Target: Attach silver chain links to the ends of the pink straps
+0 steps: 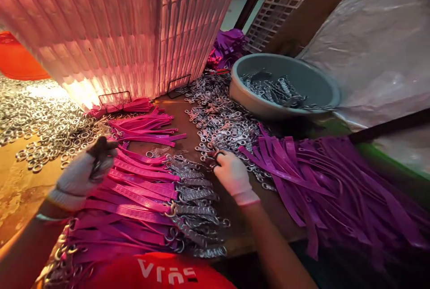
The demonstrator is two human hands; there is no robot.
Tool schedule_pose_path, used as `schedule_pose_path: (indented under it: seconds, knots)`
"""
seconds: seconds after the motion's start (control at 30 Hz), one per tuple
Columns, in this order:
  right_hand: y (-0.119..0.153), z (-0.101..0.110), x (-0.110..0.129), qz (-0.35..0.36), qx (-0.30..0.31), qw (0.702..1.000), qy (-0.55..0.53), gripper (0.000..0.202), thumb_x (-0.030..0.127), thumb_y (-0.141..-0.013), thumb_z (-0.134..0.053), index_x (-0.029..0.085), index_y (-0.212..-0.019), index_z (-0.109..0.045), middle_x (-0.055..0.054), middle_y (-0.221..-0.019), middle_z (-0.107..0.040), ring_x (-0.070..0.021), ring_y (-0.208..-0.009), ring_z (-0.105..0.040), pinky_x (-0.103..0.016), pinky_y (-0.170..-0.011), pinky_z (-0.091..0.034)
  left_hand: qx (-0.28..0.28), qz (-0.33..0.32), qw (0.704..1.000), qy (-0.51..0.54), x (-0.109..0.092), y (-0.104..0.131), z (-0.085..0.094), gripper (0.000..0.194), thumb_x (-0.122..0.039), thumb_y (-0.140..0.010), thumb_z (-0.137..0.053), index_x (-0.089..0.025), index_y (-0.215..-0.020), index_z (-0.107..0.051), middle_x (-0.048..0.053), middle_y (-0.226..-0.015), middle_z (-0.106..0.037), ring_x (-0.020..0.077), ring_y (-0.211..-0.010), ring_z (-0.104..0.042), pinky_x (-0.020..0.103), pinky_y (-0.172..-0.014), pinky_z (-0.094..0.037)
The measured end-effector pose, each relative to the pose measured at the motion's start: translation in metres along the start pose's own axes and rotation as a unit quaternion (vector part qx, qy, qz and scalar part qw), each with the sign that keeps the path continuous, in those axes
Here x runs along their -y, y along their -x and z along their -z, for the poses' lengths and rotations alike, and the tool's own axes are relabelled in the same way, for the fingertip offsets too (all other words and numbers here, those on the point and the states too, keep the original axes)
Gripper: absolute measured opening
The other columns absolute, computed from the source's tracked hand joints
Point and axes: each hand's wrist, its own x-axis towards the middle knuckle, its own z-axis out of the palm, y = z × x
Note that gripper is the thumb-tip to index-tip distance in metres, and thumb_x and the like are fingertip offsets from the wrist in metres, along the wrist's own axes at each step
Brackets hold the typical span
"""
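Observation:
White gloves with dark fingertips cover both hands. My left hand (96,168) is over the left ends of the pink straps (144,190), its fingers bent together; whatever they may hold is too small to make out. My right hand (230,170) is at the near edge of the pile of metal snap hooks (225,125), fingertips pinched at the hooks, what is between them unclear. Short metal chains (196,195) lie at the right ends of the pink straps, between my hands. A few pink straps (148,127) lie farther back.
Metal rings (43,123) are heaped at the left. A grey basin (282,109) with metal pieces stands back right. Purple straps (312,181) hang over the right edge. A ribbed, translucent panel (134,33) rises at the back, an orange container (22,58) beside it.

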Motion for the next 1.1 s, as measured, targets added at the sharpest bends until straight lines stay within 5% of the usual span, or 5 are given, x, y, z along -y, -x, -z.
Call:
schedule_pose_path:
  seconds: [0.23,0.43,0.8,0.97,1.1]
  knots:
    - [-0.002,-0.031,-0.023,0.029,0.021,0.997,0.072,0.029,0.001,-0.076,-0.045,0.009,-0.083,-0.072,-0.022,-0.098,-0.068,-0.0308,-0.087,-0.059,-0.038,-0.071,-0.040,0.208,0.205,0.894,0.339,0.016,-0.008,-0.055,0.044,-0.052,-0.088,-0.061,-0.008,-0.092,-0.066,0.011,-0.079,-0.064,0.0101,-0.058,-0.056,0.014,-0.032,-0.015]
    - [0.007,-0.023,-0.036,-0.051,-0.152,0.969,-0.189,0.029,0.025,-0.087,-0.046,0.016,-0.101,-0.070,-0.015,-0.094,-0.071,-0.0311,-0.090,-0.063,-0.043,-0.082,-0.048,0.233,0.156,0.936,0.215,0.021,0.006,-0.060,0.028,-0.019,-0.079,-0.065,-0.009,-0.105,-0.065,0.008,-0.080,-0.069,0.0029,-0.042,-0.045,0.015,-0.032,-0.018]
    - [0.019,0.050,0.118,0.110,0.053,0.865,-0.487,0.036,0.016,-0.083,-0.052,0.022,-0.116,-0.064,-0.003,-0.101,-0.070,-0.0194,-0.091,-0.063,-0.033,-0.083,-0.050,0.188,-0.070,0.980,0.008,0.028,0.020,-0.085,0.020,-0.032,-0.082,-0.066,-0.014,-0.079,-0.057,0.001,-0.067,-0.063,0.0085,-0.049,-0.057,0.019,-0.046,-0.042]
    - [0.018,0.057,0.129,0.080,0.045,0.830,-0.550,0.029,0.022,-0.086,-0.055,0.021,-0.113,-0.064,-0.005,-0.105,-0.070,-0.0202,-0.091,-0.063,-0.034,-0.084,-0.052,0.196,-0.032,0.978,0.057,0.031,0.024,-0.080,0.033,-0.038,-0.079,-0.071,-0.012,-0.099,-0.073,0.003,-0.068,-0.066,0.0054,-0.048,-0.044,0.018,-0.043,-0.030]
    - [0.025,0.049,0.125,0.077,-0.002,0.887,-0.455,0.029,0.025,-0.091,-0.049,0.022,-0.116,-0.063,-0.007,-0.103,-0.069,-0.0223,-0.091,-0.062,-0.035,-0.081,-0.051,0.202,-0.003,0.973,0.111,0.035,0.025,-0.078,0.045,-0.038,-0.077,-0.074,-0.011,-0.114,-0.070,0.007,-0.074,-0.069,0.0045,-0.048,-0.042,0.018,-0.044,-0.027]
